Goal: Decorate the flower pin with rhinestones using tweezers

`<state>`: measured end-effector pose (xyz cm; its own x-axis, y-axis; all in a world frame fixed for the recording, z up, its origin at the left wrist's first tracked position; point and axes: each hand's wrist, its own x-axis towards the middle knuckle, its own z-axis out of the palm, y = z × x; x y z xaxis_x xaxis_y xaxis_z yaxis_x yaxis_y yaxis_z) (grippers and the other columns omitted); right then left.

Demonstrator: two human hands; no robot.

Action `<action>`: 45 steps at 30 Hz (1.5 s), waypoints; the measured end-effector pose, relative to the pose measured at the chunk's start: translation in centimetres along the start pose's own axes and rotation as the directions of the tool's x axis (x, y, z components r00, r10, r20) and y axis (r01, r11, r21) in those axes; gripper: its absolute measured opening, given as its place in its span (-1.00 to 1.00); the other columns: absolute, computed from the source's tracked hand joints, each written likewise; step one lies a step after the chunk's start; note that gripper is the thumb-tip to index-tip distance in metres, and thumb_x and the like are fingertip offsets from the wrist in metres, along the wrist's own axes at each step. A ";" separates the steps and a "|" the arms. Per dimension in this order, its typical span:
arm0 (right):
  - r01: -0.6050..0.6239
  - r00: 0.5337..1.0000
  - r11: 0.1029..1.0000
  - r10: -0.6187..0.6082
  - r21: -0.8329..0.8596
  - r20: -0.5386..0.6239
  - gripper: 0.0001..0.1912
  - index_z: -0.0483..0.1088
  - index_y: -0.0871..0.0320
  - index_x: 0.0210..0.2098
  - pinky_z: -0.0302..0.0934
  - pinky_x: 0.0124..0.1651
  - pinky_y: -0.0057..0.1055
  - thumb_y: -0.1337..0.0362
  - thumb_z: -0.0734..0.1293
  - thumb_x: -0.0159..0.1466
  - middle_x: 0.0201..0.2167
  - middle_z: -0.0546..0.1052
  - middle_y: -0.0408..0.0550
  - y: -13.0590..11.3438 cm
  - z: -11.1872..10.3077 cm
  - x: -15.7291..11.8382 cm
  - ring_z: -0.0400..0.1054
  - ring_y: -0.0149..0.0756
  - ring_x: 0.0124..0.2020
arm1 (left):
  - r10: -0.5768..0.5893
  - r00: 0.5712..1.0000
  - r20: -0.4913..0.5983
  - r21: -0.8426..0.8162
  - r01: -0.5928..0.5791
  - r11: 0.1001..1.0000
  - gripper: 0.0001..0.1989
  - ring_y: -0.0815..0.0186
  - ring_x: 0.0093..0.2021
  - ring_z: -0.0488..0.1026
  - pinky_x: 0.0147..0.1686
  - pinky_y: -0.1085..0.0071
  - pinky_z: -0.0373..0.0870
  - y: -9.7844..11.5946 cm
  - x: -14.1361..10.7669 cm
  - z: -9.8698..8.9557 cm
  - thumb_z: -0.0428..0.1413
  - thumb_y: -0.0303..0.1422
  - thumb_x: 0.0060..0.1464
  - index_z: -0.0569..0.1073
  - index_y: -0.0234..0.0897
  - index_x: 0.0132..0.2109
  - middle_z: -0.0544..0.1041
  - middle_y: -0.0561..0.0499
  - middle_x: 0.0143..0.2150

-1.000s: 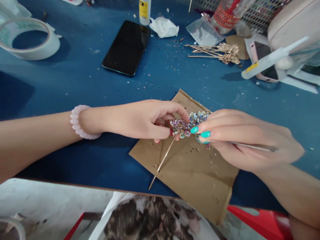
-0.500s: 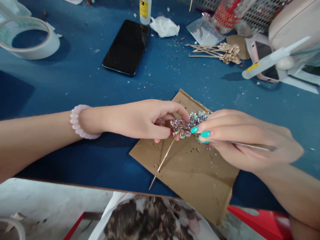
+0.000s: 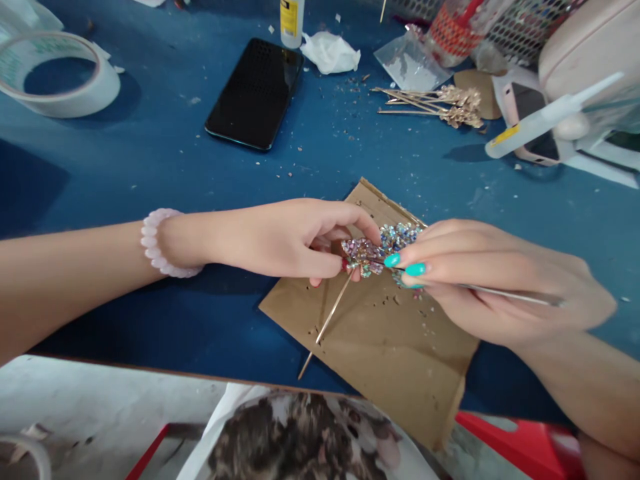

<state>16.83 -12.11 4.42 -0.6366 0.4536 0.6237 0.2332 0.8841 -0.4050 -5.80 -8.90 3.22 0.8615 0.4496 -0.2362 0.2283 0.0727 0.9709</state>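
My left hand (image 3: 300, 237) pinches a rhinestone hairpin (image 3: 361, 252) at its jewelled head, thumb below and index finger curled over the top. The head glitters in pink, purple, blue and green, and a thin gold stem (image 3: 333, 310) slants down from it past the cardboard edge. My right hand (image 3: 500, 280), with turquoise nails, grips slim metal tweezers (image 3: 510, 293) like a pen. Their tip touches or nearly touches the stones beside my left fingertips; the exact contact is too small to tell. Beneath both hands lies a brown cardboard sheet (image 3: 390, 360).
Behind the hands are a black phone (image 3: 255, 93), a crumpled tissue (image 3: 331, 52), a glue bottle (image 3: 291, 23) and gold stems with flower heads (image 3: 440, 103). A tape roll (image 3: 95, 90) sits at left. Another glue bottle (image 3: 530, 127) leans over a pink phone (image 3: 537, 137) at right.
My right hand and the tweezers have shifted slightly to the right. My left hand and the hairpin stay almost still.
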 end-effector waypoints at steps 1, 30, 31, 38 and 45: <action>-0.002 1.000 1.000 0.002 0.003 0.004 -0.74 0.44 0.06 -0.26 0.48 -0.21 -0.36 0.55 0.38 0.18 -0.36 0.61 -0.17 0.0 0.0 0.0 0.53 -0.34 -0.35 | 0.000 1.000 -0.002 -0.002 0.000 1.000 -0.60 0.47 -0.29 0.48 -0.36 0.61 0.38 0.0 0.0 0.0 -0.01 -0.56 0.02 0.30 -0.23 0.03 0.53 0.07 -0.14; 0.033 0.999 0.999 -0.033 -0.006 -0.003 -0.76 0.44 0.10 -0.28 0.49 -0.20 -0.40 0.56 0.39 0.17 -0.37 0.61 -0.13 0.0 0.2 0.0 0.52 -0.37 -0.38 | 0.019 1.000 0.013 0.025 -0.019 1.000 -0.66 0.52 -0.38 0.46 -0.43 0.64 0.32 -0.2 -0.1 -0.3 0.02 -0.49 0.12 0.30 -0.21 0.05 0.53 0.05 -0.14; 0.042 0.999 0.999 -0.042 -0.003 -0.007 -0.77 0.44 0.11 -0.28 0.49 -0.21 -0.40 0.56 0.38 0.17 -0.37 0.61 -0.12 0.0 0.2 0.0 0.52 -0.36 -0.39 | 0.021 1.000 0.012 0.024 -0.021 0.999 -0.66 0.52 -0.38 0.45 -0.44 0.64 0.32 -0.3 -0.1 -0.3 0.02 -0.49 0.11 0.30 -0.21 0.05 0.53 0.05 -0.14; -0.016 1.000 1.000 0.016 -0.014 -0.011 -0.75 0.45 0.04 -0.28 0.49 -0.20 -0.37 0.54 0.39 0.16 -0.33 0.62 -0.18 0.0 0.1 -0.3 0.52 -0.36 -0.36 | 0.013 1.000 0.016 -0.007 -0.013 1.000 -0.61 0.48 -0.33 0.46 -0.45 0.63 0.34 -0.2 0.0 -0.1 0.01 -0.56 0.05 0.29 -0.24 0.05 0.53 0.03 -0.12; -0.106 0.993 0.986 0.111 0.125 -0.033 -0.70 0.45 0.16 -0.27 0.44 -0.17 -0.38 0.65 0.37 0.12 -0.35 0.60 -0.12 0.0 0.2 -0.2 0.51 -0.38 -0.29 | 0.006 1.000 0.007 -0.004 -0.006 1.000 -0.64 0.48 -0.32 0.48 -0.46 0.64 0.33 0.0 0.0 -0.1 0.00 -0.54 0.08 0.29 -0.24 0.04 0.54 0.03 -0.14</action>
<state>16.82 -12.25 4.21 -0.5822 0.5522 0.5968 0.2054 0.8101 -0.5492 -5.81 -8.81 3.17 0.8659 0.4440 -0.2301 0.2209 0.0733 0.9725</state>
